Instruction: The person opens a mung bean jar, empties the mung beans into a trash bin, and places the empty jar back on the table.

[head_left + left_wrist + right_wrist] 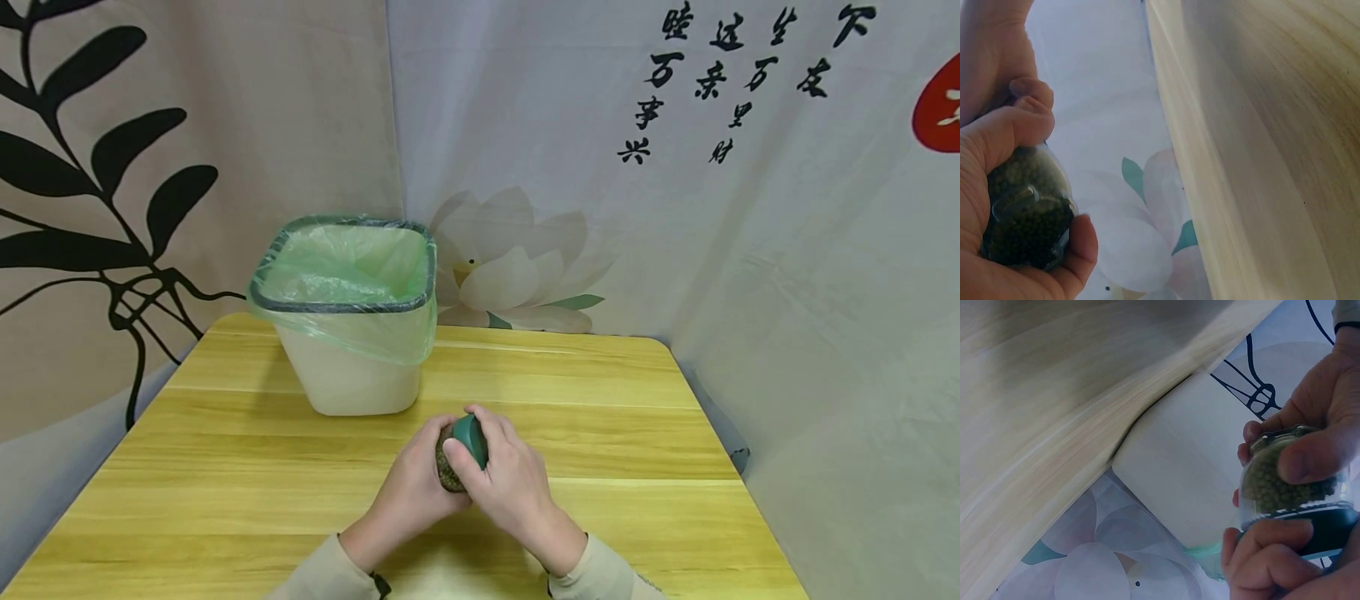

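A small clear glass jar (447, 468) of green beans, which look like mung beans, is held over the middle of the table. My left hand (416, 479) wraps round the glass; in the left wrist view its thumb and fingers curl about the jar (1025, 231). On the jar's mouth sits a dark green lid (471, 437), gripped by the thumb and fingers of my right hand (516, 479). The right wrist view shows the jar (1266, 484) tilted, its lid (1330, 530) partly hidden by the right fingers.
A white bin (352, 375) lined with a green plastic bag (352, 258) stands at the table's back left. The wooden table (600, 417) ends against a printed cloth backdrop (525, 100) with a lotus and dark characters.
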`<state>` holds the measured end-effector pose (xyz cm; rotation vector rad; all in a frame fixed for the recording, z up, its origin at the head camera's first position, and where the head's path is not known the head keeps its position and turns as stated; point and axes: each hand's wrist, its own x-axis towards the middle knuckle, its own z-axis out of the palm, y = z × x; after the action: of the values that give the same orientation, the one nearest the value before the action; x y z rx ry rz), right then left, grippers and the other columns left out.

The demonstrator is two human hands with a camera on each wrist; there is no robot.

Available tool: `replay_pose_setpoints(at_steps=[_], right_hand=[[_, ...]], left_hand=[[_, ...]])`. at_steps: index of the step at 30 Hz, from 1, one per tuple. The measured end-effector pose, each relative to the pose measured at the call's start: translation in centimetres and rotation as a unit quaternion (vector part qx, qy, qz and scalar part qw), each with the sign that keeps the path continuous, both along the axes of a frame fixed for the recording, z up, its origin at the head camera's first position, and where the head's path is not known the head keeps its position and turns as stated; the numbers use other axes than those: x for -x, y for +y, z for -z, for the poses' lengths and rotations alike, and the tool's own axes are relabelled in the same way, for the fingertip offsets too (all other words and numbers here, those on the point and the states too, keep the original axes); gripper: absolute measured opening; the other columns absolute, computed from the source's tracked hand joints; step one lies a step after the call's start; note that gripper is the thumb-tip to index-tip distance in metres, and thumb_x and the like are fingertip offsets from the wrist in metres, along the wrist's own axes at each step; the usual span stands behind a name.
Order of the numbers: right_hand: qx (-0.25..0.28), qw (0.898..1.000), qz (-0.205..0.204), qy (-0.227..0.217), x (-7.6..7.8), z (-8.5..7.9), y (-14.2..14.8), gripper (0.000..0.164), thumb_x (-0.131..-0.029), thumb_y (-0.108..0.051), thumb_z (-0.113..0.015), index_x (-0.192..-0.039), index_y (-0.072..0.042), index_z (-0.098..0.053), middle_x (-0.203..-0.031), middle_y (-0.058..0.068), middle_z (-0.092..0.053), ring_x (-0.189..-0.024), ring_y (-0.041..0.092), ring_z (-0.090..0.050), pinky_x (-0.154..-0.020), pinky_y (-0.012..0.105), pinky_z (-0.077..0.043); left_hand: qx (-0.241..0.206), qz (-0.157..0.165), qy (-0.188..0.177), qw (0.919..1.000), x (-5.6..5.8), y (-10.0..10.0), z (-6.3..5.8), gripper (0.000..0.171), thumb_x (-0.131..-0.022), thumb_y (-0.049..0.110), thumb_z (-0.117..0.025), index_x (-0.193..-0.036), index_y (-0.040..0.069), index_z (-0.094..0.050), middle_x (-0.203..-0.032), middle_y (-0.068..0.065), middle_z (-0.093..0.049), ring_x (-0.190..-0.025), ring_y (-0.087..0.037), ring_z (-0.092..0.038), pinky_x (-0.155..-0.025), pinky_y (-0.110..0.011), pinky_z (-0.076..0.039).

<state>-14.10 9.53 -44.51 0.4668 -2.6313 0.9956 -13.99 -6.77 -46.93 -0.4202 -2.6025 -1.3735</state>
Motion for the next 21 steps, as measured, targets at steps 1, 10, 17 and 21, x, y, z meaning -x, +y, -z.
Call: replay_pose_setpoints(at_steps=[1,10,17,21], right_hand=[[0.001,1.0,0.002,-0.007,-0.03,-0.05,-0.01,0.055,-0.104,-0.056,-0.056,-0.147,-0.023,-0.06,-0.135,0.008,-0.072,-0.096,0.022,-0.074,-0.067,0.033,-0.055],[0.006,1.0,0.007,-0.026,0.04,-0.07,0.0,0.054,-0.104,-0.058,-0.056,-0.147,-0.026,-0.059,-0.137,0.007,-0.071,-0.097,0.022,-0.072,-0.067,0.032,-0.054],[0.019,0.999,0.007,-0.03,-0.02,-0.17,0.08,0.054,-0.103,-0.058,-0.057,-0.144,-0.024,-0.061,-0.134,0.007,-0.073,-0.095,0.021,-0.071,-0.065,0.03,-0.053],[0.017,0.999,0.011,-0.034,-0.03,-0.17,0.11,0.054,-0.103,-0.058,-0.057,-0.144,-0.024,-0.062,-0.133,0.007,-0.073,-0.095,0.02,-0.071,-0.065,0.03,-0.052]], left_hand=[[0.008,-0.003,0.018,0.9998,-0.03,0.07,0.1,0.085,-0.067,0.012,-0.096,-0.141,0.003,-0.054,-0.124,-0.008,-0.069,-0.106,-0.02,-0.069,-0.089,-0.041,-0.062],[0.065,-0.025,0.134,0.9885,-0.34,0.55,0.19,0.085,-0.065,0.009,-0.099,-0.136,0.0,-0.054,-0.118,-0.013,-0.068,-0.104,-0.023,-0.07,-0.088,-0.045,-0.064],[0.059,-0.019,0.126,0.9901,-0.34,0.59,0.11,0.082,-0.066,0.008,-0.097,-0.136,0.0,-0.055,-0.119,-0.012,-0.068,-0.104,-0.024,-0.071,-0.087,-0.044,-0.065],[0.051,-0.016,0.107,0.9928,-0.35,0.61,-0.03,0.081,-0.067,0.009,-0.097,-0.136,0.001,-0.055,-0.119,-0.01,-0.068,-0.103,-0.022,-0.071,-0.086,-0.042,-0.065]])
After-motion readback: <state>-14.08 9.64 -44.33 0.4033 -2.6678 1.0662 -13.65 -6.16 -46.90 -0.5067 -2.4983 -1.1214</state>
